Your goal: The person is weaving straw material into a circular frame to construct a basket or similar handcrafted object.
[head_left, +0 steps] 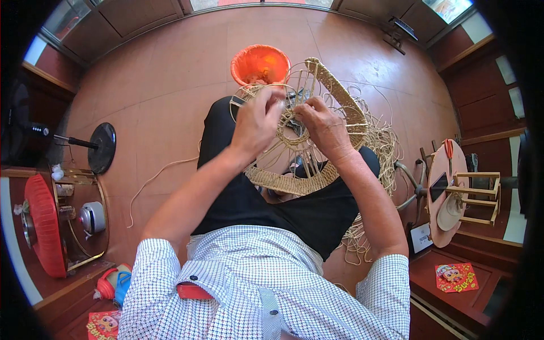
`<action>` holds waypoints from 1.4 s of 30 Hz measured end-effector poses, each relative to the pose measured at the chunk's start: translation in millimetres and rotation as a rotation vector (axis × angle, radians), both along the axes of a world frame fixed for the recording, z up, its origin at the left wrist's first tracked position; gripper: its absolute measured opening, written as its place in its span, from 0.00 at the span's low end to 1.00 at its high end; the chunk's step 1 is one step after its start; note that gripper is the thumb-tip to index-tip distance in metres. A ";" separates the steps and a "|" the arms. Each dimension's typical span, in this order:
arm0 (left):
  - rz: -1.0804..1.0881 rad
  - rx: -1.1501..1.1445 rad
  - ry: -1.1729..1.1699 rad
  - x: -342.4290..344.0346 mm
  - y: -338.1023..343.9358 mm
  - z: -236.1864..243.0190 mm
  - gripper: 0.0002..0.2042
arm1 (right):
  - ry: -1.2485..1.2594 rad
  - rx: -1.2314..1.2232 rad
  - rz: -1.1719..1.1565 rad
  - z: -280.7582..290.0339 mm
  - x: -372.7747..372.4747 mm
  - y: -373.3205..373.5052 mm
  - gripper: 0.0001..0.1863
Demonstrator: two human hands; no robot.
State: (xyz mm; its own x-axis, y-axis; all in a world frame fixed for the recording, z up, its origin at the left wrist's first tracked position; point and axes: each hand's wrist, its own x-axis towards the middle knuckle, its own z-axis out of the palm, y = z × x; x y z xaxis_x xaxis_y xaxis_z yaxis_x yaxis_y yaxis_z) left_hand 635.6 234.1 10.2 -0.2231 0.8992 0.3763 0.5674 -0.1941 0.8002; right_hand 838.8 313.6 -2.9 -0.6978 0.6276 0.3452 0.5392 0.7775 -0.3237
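A round, partly woven basket [292, 184] of straw-coloured cord lies across my lap, with bare spokes running from a small woven ring to a broad woven rim. My left hand [258, 122] is over the left side of the spokes, fingers curled and slightly blurred; whatever they grip is hidden. Close by on the right, my right hand [326, 124] pinches thin cord above the central ring, its wrist over the woven rim. The fingertips of both hands are a short gap apart.
Loose cord [385, 150] lies heaped beside my right knee, and one strand trails across the floor at left. An orange-lined bin [260, 63] stands ahead. At right is a round stool [445, 209] with scissors [449, 149] and a phone [438, 186]. A black stand base [102, 148] stands left.
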 end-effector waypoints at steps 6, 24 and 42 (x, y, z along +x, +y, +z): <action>-0.115 -0.339 -0.466 38.2 -56.5 -26.3 0.27 | -0.033 -0.071 -0.001 1.5 -6.1 -1.5 0.08; -0.135 -0.091 -1.141 97.3 -32.5 -44.0 0.45 | -0.191 -0.223 -0.006 15.0 -14.1 14.1 0.13; -0.187 -0.127 -1.158 96.4 -34.5 -54.1 0.43 | -0.144 -0.275 -0.033 4.8 -13.8 11.6 0.10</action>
